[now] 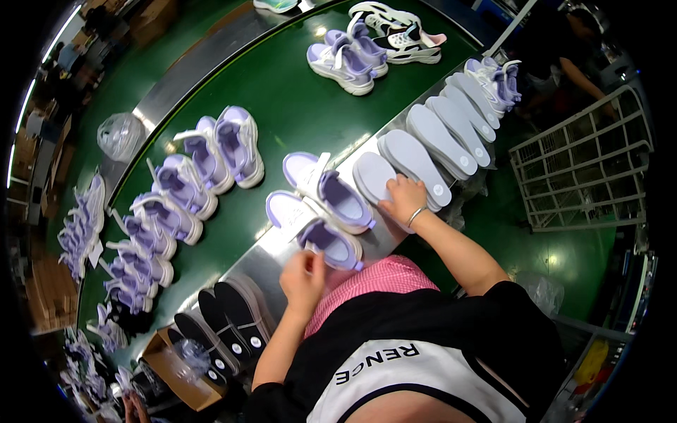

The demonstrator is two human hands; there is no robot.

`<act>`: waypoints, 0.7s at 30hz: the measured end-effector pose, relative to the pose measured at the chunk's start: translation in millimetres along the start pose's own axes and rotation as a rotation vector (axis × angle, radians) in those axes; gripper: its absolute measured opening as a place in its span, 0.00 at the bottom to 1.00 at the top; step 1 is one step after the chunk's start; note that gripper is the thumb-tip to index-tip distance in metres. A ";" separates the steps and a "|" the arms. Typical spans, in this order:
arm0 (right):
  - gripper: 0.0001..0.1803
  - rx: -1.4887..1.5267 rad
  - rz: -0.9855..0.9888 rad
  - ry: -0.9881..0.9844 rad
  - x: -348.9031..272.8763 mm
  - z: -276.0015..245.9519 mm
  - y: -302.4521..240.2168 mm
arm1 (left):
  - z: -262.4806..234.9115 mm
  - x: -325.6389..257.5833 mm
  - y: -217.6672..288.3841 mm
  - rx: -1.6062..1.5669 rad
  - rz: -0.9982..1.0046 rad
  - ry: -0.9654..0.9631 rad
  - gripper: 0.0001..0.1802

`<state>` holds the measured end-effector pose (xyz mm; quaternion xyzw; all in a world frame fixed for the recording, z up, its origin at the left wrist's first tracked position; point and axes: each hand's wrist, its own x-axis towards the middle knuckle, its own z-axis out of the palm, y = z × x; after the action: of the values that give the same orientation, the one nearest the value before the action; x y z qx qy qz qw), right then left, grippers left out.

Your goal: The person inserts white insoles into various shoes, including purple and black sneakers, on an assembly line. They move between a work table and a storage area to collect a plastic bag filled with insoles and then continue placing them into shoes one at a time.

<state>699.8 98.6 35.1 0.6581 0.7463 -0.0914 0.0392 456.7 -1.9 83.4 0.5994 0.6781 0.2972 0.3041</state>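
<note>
Two white and lilac sneakers lie side by side before me, the nearer sneaker (296,218) and the farther sneaker (307,169), their openings toward me. My left hand (303,278) is curled closed beside the heel of the nearer one, with nothing visible in its fingers. At the right, my right hand (407,199) has its fingers bent over the heel end of a pale grey insole (371,175) and grips it. Touching that one is another grey insole (409,158), with a round white mark at its heel. The underside of the right hand's grip is hidden.
Several grey insoles (441,137) continue along the metal ledge to more sneakers (493,81). A row of lilac sneakers (183,187) stands on the green belt (282,106). Black insoles (240,310) and a cardboard box (187,377) are at lower left; a wire rack (585,162) stands right.
</note>
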 end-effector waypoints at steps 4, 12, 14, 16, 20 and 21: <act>0.16 0.228 0.015 0.150 -2.1 -4.1 14.7 | 15.1 17.0 -39.5 -0.016 0.032 0.172 0.35; 0.04 0.690 -0.631 0.121 -51.3 -120.6 -23.9 | 25.9 57.5 -35.6 -0.198 -0.072 0.205 0.10; 0.05 0.306 -0.716 -0.142 -63.4 -117.9 -47.9 | 31.1 56.7 -35.8 -0.204 -0.070 0.203 0.10; 0.06 -0.061 -0.709 -0.277 -66.7 -100.6 -77.5 | 35.6 57.0 -27.2 -0.279 -0.071 0.274 0.11; 0.11 -0.082 -0.636 -0.320 -38.5 -36.9 -119.8 | 38.8 55.9 -15.3 -0.238 -0.131 0.250 0.09; 0.11 -0.035 -0.614 -0.269 -32.6 -25.8 -126.2 | 44.2 55.3 -23.4 -0.239 -0.033 0.283 0.09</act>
<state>580.7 56.9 76.9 0.3838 0.8994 -0.1722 0.1191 470.5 52.3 34.1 0.5000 0.6837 0.4519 0.2798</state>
